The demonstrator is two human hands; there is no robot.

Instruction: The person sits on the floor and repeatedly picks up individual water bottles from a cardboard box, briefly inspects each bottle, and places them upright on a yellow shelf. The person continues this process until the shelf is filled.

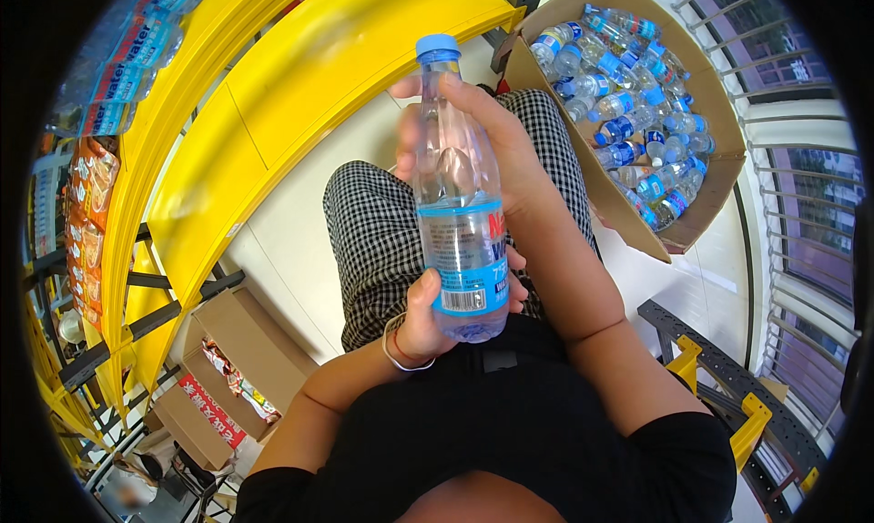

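Note:
A clear plastic water bottle (455, 177) with a blue cap and a blue label stands slightly tilted in front of my chest. It is about half full of clear liquid. My left hand (426, 315) is closed round its lower end, with the thumb on the near side and fingertips showing past the right edge. Higher up, my right hand (501, 127) wraps round the bottle's shoulder from the right. Its thumb lies over the neck area, and its fingers come out blurred on the left side, partly hidden behind the bottle.
To the upper right stands an open cardboard box (596, 182) holding many blue-capped bottles. A yellow shelf (300, 95) curves across the upper left, with wrapped water packs (137, 59) and orange snack packets (89, 236) beside it. Another open carton (259, 336) sits lower left; a barred window (810, 168) is at right.

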